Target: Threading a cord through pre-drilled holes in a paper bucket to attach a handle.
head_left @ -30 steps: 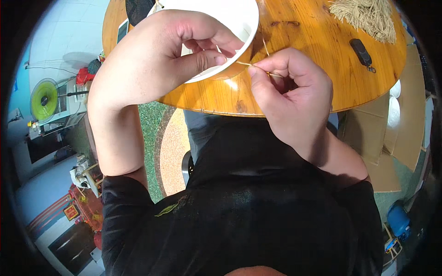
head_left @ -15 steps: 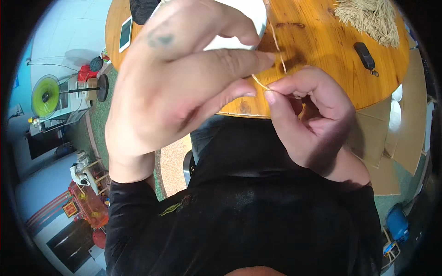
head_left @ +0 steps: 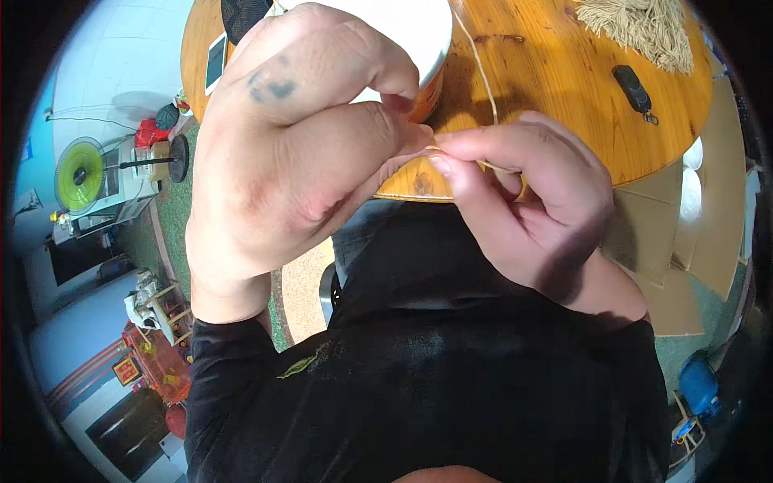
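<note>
A thin beige cord [head_left: 481, 68] comes down over the wooden table to my right hand [head_left: 535, 193]. That hand is closed, its thumb and index finger pinching the cord, and a short length shows below the index finger. My left hand [head_left: 298, 153] is closed too, thumb and index fingertips pressed together on the cord right against the right fingertips. The exact spot where the cord is gripped is mostly covered by the fingers. Behind the left hand stands a white round-topped container [head_left: 431, 36] with an orange side, partly hidden by that hand.
On the round wooden table [head_left: 547, 80] lie a bundle of beige cords [head_left: 644, 32], a black key fob [head_left: 634, 90], a phone [head_left: 216, 63] and a black mesh item [head_left: 241, 18]. Flattened cardboard [head_left: 713, 217] covers the floor at right. A green fan [head_left: 80, 173] stands at left.
My left thumb and index finger, earlier apart, have closed together on the cord. My right fingertips have shifted slightly left and up, meeting the left ones.
</note>
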The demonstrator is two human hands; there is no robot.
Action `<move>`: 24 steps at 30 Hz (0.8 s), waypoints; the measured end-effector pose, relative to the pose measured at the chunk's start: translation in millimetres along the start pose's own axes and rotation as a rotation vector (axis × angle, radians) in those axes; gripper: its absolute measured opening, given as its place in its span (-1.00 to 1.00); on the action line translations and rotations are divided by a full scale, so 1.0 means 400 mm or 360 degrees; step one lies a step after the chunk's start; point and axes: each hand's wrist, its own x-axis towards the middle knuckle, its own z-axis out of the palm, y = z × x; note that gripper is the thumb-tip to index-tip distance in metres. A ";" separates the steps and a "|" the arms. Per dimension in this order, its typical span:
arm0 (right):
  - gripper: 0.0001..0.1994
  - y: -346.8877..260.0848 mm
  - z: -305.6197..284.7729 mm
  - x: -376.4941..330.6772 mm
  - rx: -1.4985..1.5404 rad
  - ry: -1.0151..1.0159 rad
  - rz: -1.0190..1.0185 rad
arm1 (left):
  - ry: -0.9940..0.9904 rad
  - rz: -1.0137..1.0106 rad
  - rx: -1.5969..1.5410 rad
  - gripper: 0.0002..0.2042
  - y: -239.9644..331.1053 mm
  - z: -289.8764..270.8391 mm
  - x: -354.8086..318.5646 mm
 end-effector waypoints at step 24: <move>-0.92 0.039 0.067 0.001 0.0305 0.0138 0.0671 | -0.0394 -0.0213 -0.0655 -0.78 -0.164 0.039 -0.019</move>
